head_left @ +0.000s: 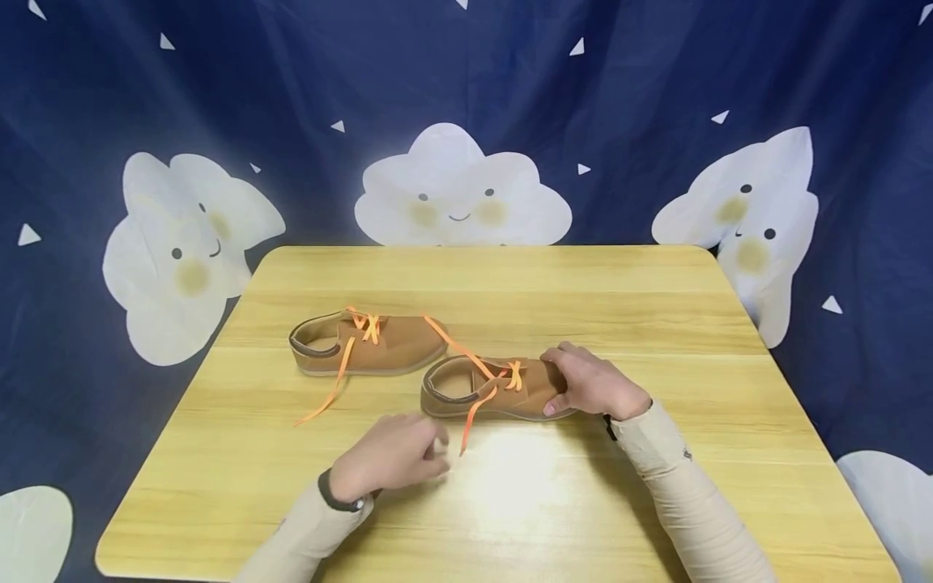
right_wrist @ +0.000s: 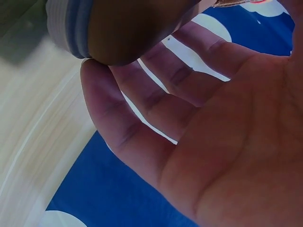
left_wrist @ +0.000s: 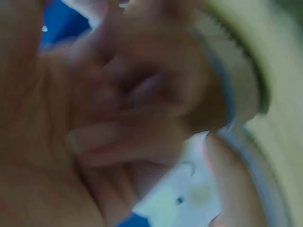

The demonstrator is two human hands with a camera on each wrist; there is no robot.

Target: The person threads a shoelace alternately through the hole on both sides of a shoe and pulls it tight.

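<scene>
Two brown lace-up shoes lie on the table, toes to the right. My right hand (head_left: 594,385) holds the toe of the nearer shoe (head_left: 535,380), thumb on the near side and fingers on the far side. In the right wrist view, the fingers (right_wrist: 137,104) bend against the shoe's toe (right_wrist: 128,30). My left hand (head_left: 394,453) is in front of that shoe's heel, fingers loosely curled and nothing seen in them; the left wrist view is blurred. Orange laces (head_left: 477,409) hang loose from the nearer shoe. The other shoe (head_left: 408,340) sits behind and to the left.
A light wooden table (head_left: 627,300) with rounded corners bears both shoes. The farther shoe's loose lace (head_left: 331,397) trails toward the table's front. Behind the table hangs a dark blue curtain (head_left: 466,73) with white clouds.
</scene>
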